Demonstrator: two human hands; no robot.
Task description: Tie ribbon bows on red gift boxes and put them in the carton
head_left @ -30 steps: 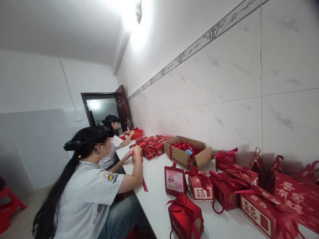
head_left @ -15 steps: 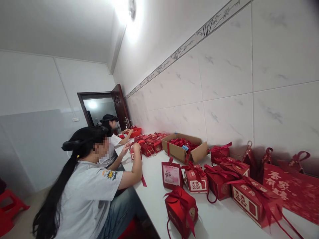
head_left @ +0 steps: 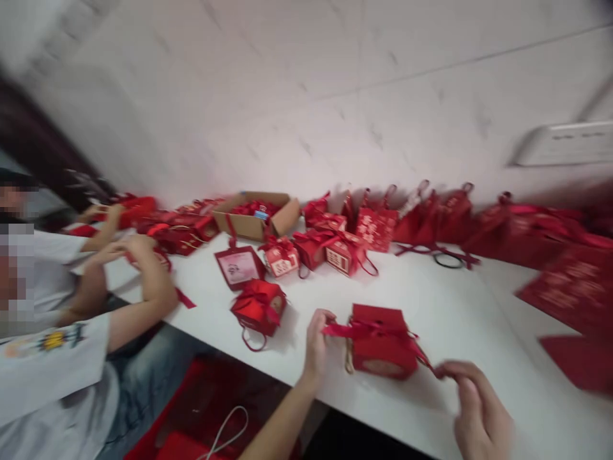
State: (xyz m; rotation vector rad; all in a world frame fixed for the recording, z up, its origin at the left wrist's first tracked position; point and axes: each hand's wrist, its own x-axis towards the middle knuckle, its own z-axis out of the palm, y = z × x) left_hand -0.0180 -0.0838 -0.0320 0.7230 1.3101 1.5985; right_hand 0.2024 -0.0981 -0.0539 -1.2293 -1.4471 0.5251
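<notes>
A red gift box with a red ribbon across its top stands on the white table in front of me. My left hand pinches the ribbon's left end beside the box. My right hand grips the ribbon's other end, pulled out to the box's lower right. The picture is smeared by motion.
A bowed red box sits left of mine. More red boxes, red bags and an open cardboard carton line the tiled wall. A co-worker sits at my left, hands on a red box; another person's arm shows beyond.
My view has swung right and down from the co-workers and the door. My two hands and the red box with its ribbon have come into sight.
</notes>
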